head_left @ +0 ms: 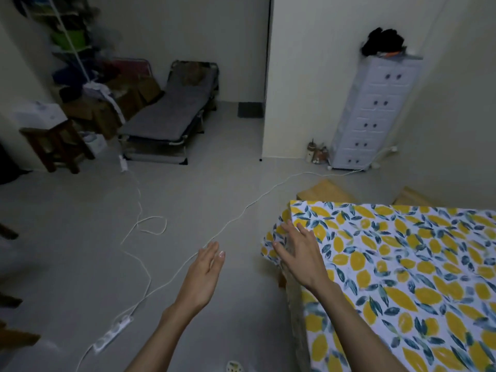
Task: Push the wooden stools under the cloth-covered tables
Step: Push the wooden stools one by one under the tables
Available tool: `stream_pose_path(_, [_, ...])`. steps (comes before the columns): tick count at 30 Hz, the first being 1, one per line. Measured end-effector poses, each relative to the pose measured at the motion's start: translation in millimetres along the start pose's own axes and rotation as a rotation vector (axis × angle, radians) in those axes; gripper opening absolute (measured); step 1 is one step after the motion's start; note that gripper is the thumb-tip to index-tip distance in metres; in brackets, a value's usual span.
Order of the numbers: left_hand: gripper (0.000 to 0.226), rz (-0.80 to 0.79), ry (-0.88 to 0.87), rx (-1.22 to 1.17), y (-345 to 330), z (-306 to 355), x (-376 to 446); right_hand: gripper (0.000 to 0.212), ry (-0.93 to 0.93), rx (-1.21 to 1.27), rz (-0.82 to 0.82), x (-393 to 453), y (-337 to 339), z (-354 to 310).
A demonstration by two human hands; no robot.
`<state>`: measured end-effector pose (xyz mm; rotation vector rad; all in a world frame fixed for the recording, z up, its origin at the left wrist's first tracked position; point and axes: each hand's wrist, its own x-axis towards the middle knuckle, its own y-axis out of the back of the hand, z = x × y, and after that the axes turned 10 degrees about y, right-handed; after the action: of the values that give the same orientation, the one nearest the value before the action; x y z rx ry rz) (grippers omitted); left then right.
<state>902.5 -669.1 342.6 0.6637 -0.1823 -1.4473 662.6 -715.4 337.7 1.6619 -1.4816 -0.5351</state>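
Note:
A table covered with a lemon-print cloth (402, 264) fills the lower right. Two light wooden stools stick out beyond its far edge, one (326, 190) near the corner and one (410, 197) further right; only their seats show. My right hand (300, 251) hovers over the table's near-left corner, fingers spread, holding nothing. My left hand (205, 272) hangs open above the floor to the left of the table, palm turned inward. A dark wooden stool (57, 143) stands far left with a white box on top.
White cables (188, 260) and a power strip (114, 332) trail across the grey floor. A folding bed (166, 116) lies at the back, with cluttered shelves and boxes (88, 76) beside it. A white drawer tower (375, 111) stands against the right wall.

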Motion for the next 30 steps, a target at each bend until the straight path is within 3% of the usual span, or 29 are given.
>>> stream_pose_path(9, [0.052, -0.093, -0.087, 0.048, 4, 74, 206, 0.058, -0.091, -0.033, 0.056, 190, 3, 43])
stream_pose_path(19, [0.055, -0.351, -0.328, 0.183, -31, 187, 488, 0.058, -0.326, -0.139, 0.215, 390, 10, 145])
stream_pose_path(30, [0.054, -0.668, -0.551, 0.322, -149, 337, 698, 0.062, -0.681, -0.208, 0.419, 518, 62, 274])
